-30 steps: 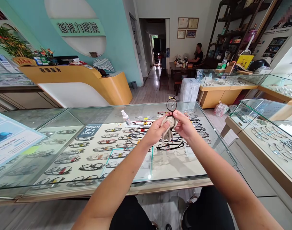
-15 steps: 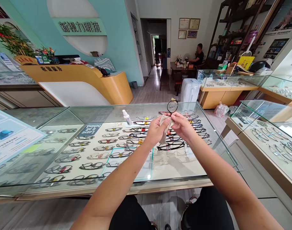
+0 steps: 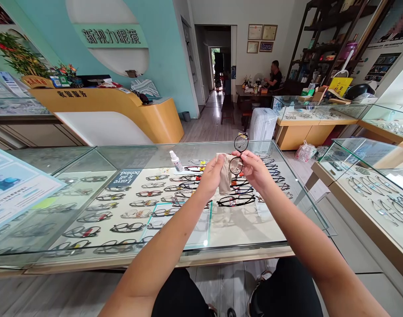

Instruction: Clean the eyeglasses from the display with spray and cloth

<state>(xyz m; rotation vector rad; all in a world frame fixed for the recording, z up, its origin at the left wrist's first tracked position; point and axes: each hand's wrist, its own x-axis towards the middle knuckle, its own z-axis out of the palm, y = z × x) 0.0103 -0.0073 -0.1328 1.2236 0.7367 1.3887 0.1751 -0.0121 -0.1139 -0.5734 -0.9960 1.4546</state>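
The glass-cased worktop (image 3: pixel 236 257) is the broadest thing here, with rows of spectacle frames spread across it (whether each row lies on or under the glass, I cannot tell). Past its far edge come a curved yellow counter (image 3: pixel 163 119), a seated person (image 3: pixel 274 80) in dark clothes, and an upright, plastic-wrapped suitcase (image 3: pixel 263 122) near the far right corner.

Over the far half of the worktop, the left hand (image 3: pixel 210 177) has its fingers clamped on a beige cloth (image 3: pixel 225 179), which hangs down from them. The right hand (image 3: pixel 256 171) has its fingers closed on the round glasses (image 3: pixel 236 166), gripping near the bridge, with one lens above the other. The cloth is right beside the lower lens; contact is hard to make out. Nearer the front edge, below the hands, lies a black-framed pair (image 3: pixel 236 201). Smallest, a white spray bottle (image 3: pixel 176 161) stands near the far edge, left of the hands.
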